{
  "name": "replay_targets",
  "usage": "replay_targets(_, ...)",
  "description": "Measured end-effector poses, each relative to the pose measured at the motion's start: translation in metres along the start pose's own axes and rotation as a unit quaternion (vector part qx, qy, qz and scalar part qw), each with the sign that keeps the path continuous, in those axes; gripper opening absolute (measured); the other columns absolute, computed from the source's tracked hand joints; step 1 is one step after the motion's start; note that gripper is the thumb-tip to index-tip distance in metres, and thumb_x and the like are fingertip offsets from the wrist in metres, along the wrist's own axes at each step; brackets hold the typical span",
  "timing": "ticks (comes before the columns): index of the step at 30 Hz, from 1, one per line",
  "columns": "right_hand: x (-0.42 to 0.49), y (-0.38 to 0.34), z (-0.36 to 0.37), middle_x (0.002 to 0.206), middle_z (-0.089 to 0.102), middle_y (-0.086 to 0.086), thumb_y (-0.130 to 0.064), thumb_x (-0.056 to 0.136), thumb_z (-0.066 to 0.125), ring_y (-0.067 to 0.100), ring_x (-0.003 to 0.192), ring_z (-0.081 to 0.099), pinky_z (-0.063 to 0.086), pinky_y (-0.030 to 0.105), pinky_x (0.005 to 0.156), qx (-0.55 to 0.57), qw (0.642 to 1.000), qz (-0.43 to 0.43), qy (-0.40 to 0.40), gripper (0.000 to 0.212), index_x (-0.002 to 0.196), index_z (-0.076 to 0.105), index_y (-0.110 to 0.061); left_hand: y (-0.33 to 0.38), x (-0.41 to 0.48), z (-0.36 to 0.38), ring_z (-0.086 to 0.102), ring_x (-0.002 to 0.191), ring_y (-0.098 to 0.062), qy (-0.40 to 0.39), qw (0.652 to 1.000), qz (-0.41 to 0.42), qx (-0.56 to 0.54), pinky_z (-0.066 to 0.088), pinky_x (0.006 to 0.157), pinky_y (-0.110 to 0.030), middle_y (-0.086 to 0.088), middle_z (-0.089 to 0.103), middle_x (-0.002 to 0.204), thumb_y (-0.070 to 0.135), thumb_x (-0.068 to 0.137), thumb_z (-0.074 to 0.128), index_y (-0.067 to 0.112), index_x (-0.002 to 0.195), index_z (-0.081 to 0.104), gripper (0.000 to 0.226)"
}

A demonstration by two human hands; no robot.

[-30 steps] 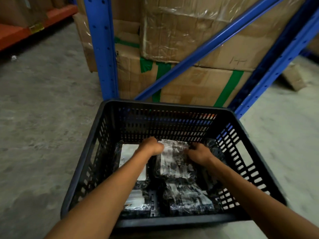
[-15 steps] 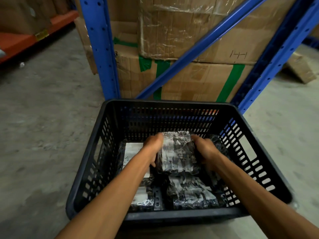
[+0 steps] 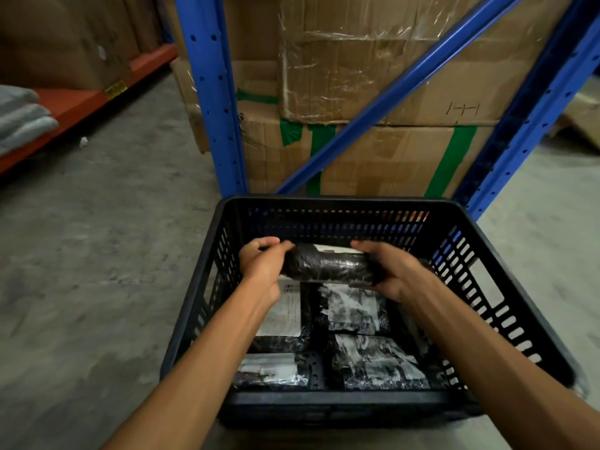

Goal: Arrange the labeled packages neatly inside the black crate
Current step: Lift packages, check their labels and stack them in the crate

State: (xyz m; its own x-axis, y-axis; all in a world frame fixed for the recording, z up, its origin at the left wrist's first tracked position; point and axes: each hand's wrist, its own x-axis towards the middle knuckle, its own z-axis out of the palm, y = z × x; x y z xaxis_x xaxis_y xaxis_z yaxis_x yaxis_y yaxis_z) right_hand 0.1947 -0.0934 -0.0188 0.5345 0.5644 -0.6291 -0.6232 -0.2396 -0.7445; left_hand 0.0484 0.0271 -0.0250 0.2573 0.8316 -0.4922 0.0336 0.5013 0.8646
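Holding one black-wrapped package between both hands over the far half of the black crate; left hand clamps the left end, right hand cups the right end from below, so each grip is closed on it; long axis runs left-right, parallel to the far wall; white label edge peeks out on top at the far side, so it looks tipped on edge; below it four labeled packages lie flat in a two-by-two block; free floor seems to be the strip along the far wall, directly under the load; my guess: lower straight down, lay flat, label up; neither hand nearer, span is even.
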Motion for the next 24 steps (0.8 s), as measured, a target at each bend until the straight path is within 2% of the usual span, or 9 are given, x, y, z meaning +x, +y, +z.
replay_targets(2, 0.012, 0.016, 0.0, 0.114, 0.071, 0.02, -0.006, 0.081, 0.072, 0.028, 0.079, 0.071, 0.061, 0.039, 0.065, 0.023, 0.999, -0.02, 0.011, 0.037, 0.117, 0.062, -0.004, -0.005, -0.001, -0.002, 0.069, 0.096, -0.03, 0.012, 1.0, -0.012, -0.017, 0.058, 0.088, -0.039, -0.02, 0.069, 0.111, -0.001, 0.079, 0.073, 0.011, 0.108, 0.064, 0.032)
replay_targets(5, 0.012, 0.028, 0.003, 0.115, 0.069, 0.017, 0.008, 0.074, 0.074, 0.03, 0.097, 0.07, 0.06, 0.042, 0.079, 0.097, 0.993, -0.073, 0.007, 0.061, 0.128, 0.054, -0.013, -0.012, -0.003, -0.003, 0.071, 0.096, -0.033, 0.006, 0.995, -0.083, -0.053, 0.06, 0.081, -0.049, -0.019, 0.069, 0.11, -0.004, 0.071, 0.067, 0.003, 0.12, 0.061, 0.05)
replay_targets(7, 0.01, 0.028, 0.008, 0.117, 0.068, 0.015, 0.012, 0.073, 0.072, 0.03, 0.099, 0.07, 0.059, 0.044, 0.083, 0.103, 0.989, -0.104, -0.002, 0.064, 0.129, 0.055, -0.013, -0.015, -0.001, -0.004, 0.072, 0.094, -0.039, -0.006, 0.991, -0.105, -0.077, 0.057, 0.078, -0.062, -0.023, 0.069, 0.109, -0.007, 0.069, 0.06, -0.002, 0.12, 0.06, 0.051)
replay_targets(10, 0.007, 0.027, 0.014, 0.124, 0.065, 0.015, 0.01, 0.077, 0.068, 0.029, 0.103, 0.068, 0.058, 0.042, 0.085, 0.08, 0.989, -0.124, -0.012, 0.063, 0.135, 0.054, -0.01, -0.009, 0.003, -0.009, 0.07, 0.098, -0.043, -0.029, 0.99, -0.122, -0.067, 0.054, 0.08, -0.066, -0.026, 0.068, 0.113, -0.01, 0.06, 0.051, -0.005, 0.119, 0.061, 0.061)
replay_targets(14, 0.002, 0.031, 0.025, 0.111, 0.068, 0.004, -0.002, 0.087, 0.061, 0.027, 0.104, 0.069, 0.056, 0.042, 0.092, -0.047, 0.988, -0.139, -0.048, 0.069, 0.15, 0.036, -0.014, 0.001, -0.001, -0.016, 0.071, 0.101, -0.037, -0.026, 0.997, -0.068, -0.021, 0.06, 0.083, -0.048, -0.021, 0.071, 0.116, 0.006, 0.079, 0.056, 0.004, 0.128, 0.063, 0.05)
replay_targets(17, 0.001, 0.035, 0.036, 0.115, 0.065, -0.002, -0.011, 0.093, 0.059, 0.023, 0.103, 0.07, 0.056, 0.041, 0.093, -0.132, 0.978, -0.146, -0.074, 0.074, 0.155, 0.021, -0.026, 0.008, 0.0, -0.025, 0.072, 0.096, -0.03, -0.031, 0.999, -0.021, 0.02, 0.06, 0.071, -0.031, -0.016, 0.073, 0.114, 0.011, 0.085, 0.056, 0.007, 0.128, 0.065, 0.044)
replay_targets(19, 0.004, 0.039, 0.039, 0.116, 0.06, -0.005, -0.013, 0.094, 0.06, 0.017, 0.098, 0.069, 0.056, 0.035, 0.089, -0.172, 0.97, -0.149, -0.086, 0.078, 0.156, 0.015, -0.029, 0.012, 0.008, -0.033, 0.073, 0.088, -0.027, -0.041, 0.997, -0.006, 0.068, 0.058, 0.068, -0.027, -0.016, 0.076, 0.108, 0.01, 0.081, 0.059, 0.003, 0.115, 0.07, 0.036)
replay_targets(22, 0.014, 0.048, 0.042, 0.132, 0.053, -0.008, -0.007, 0.095, 0.058, 0.0, 0.093, 0.061, 0.054, 0.022, 0.083, -0.219, 0.958, -0.141, -0.119, 0.081, 0.157, 0.008, -0.026, 0.013, 0.022, -0.042, 0.072, 0.093, -0.022, -0.078, 0.984, 0.021, 0.158, 0.058, 0.069, -0.023, -0.011, 0.073, 0.116, 0.002, 0.083, 0.066, 0.005, 0.124, 0.064, 0.04)
replay_targets(24, 0.021, 0.059, 0.044, 0.131, 0.054, -0.011, -0.003, 0.096, 0.056, -0.005, 0.092, 0.058, 0.054, 0.013, 0.072, -0.262, 0.944, -0.14, -0.143, 0.079, 0.157, 0.008, -0.021, 0.007, 0.035, -0.044, 0.07, 0.104, -0.024, -0.08, 0.968, 0.033, 0.234, 0.057, 0.078, -0.026, -0.012, 0.071, 0.121, -0.006, 0.084, 0.066, 0.004, 0.128, 0.062, 0.046)
